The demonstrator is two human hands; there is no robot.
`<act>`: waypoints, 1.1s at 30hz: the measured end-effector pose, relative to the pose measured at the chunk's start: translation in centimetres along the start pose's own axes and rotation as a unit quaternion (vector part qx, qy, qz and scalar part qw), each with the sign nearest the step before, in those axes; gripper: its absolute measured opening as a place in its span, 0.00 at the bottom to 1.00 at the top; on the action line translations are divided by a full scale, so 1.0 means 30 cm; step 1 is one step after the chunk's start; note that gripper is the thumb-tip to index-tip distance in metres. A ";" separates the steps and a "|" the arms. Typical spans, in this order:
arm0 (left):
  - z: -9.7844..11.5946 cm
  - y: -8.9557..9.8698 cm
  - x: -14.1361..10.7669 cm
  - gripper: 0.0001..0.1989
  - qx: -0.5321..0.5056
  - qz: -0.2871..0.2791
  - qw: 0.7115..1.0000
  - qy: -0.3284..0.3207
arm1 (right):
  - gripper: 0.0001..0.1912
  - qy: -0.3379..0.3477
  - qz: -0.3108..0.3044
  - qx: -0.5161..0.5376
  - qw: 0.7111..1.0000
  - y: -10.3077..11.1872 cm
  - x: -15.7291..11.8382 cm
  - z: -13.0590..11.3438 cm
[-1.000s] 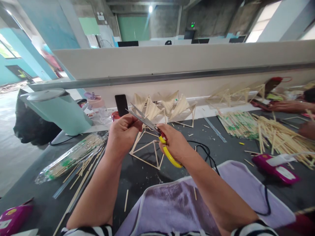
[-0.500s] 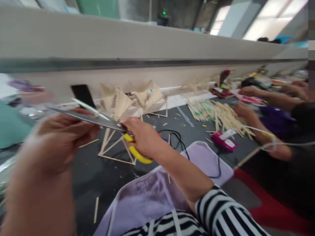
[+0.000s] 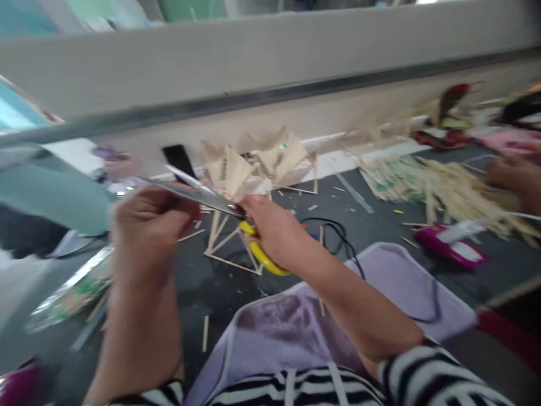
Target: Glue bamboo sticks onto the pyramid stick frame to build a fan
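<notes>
My right hand grips a pair of scissors by its yellow handles. The long metal blades stand slightly apart and point left. Behind the blade tips is my left hand, raised with its fingers closed in a pinch; what sits between them is hidden. Below the scissors, a frame of thin wooden sticks stands on the dark table, partly covered by my right hand. Pale fan-shaped pieces rise just behind it.
A black phone-like slab leans at the wall. Rightward lie piled wooden sticks, a magenta glue gun and a black cable. A plastic bag lies left. Another person's hand is far right.
The view has swung left, so the table things appear farther right. My left hand shows more of its forearm. The scissors stay in my right hand, blades still parted.
</notes>
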State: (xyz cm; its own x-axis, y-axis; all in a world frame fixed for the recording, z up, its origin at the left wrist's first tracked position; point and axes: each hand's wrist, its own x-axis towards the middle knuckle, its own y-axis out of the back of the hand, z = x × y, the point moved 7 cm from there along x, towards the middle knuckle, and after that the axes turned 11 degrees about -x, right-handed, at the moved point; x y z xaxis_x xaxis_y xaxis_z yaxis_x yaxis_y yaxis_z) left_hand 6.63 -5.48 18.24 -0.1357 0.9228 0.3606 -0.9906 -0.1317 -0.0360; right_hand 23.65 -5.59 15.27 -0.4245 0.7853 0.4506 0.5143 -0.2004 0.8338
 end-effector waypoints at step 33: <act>0.021 -0.010 0.031 0.07 -0.112 -0.150 0.975 0.120 | 0.21 -0.019 -0.013 -0.024 0.999 0.007 -0.018 -0.048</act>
State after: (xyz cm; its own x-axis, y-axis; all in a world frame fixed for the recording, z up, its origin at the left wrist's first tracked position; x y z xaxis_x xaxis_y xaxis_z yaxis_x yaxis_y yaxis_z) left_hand 6.81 -4.82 19.17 0.1873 0.9693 0.1591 -0.9611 0.2143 -0.1745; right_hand 22.91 -6.90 15.66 -0.4078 0.8125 0.4166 0.4663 -0.2069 0.8601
